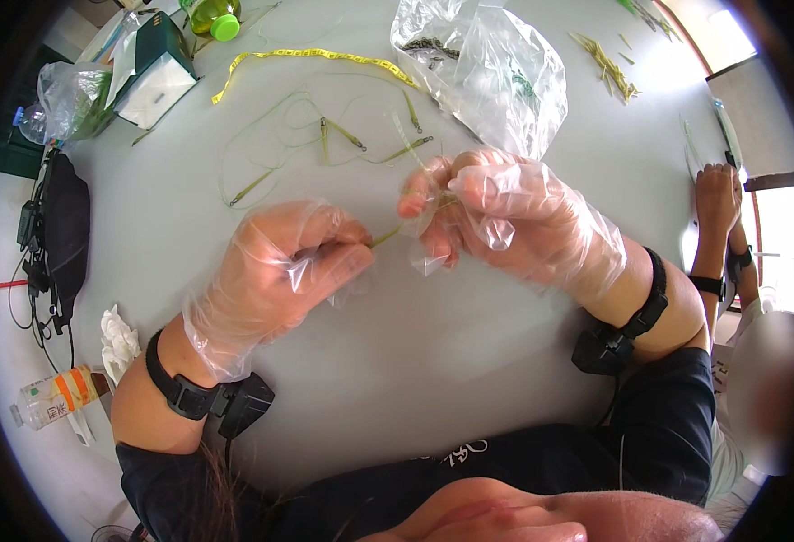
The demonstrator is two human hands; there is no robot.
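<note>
Clear plastic gloves cover both my hands. Between the thumb and index finger of my left hand (280, 257) is pinched a slim green tapered piece (385, 237), its tip pointing toward my other hand. My right hand (523, 212), a little higher and to the right, is closed with its fingertips together on a thin green line (448, 200); folds of loose glove partly hide it. Beyond my hands lie several similar green tapered sleeves (346, 135) with small dark metal ends, joined to loosely looped thin line (270, 117).
A yellow tape measure (316, 53) curves across the grey table (171, 199). Behind my right hand sits a clear plastic bag (505, 81); loose green pieces (607, 68) lie farther right. A dark green box (156, 72) and crumpled tissue (119, 339) are at left. Another person's hand (718, 194) is at right.
</note>
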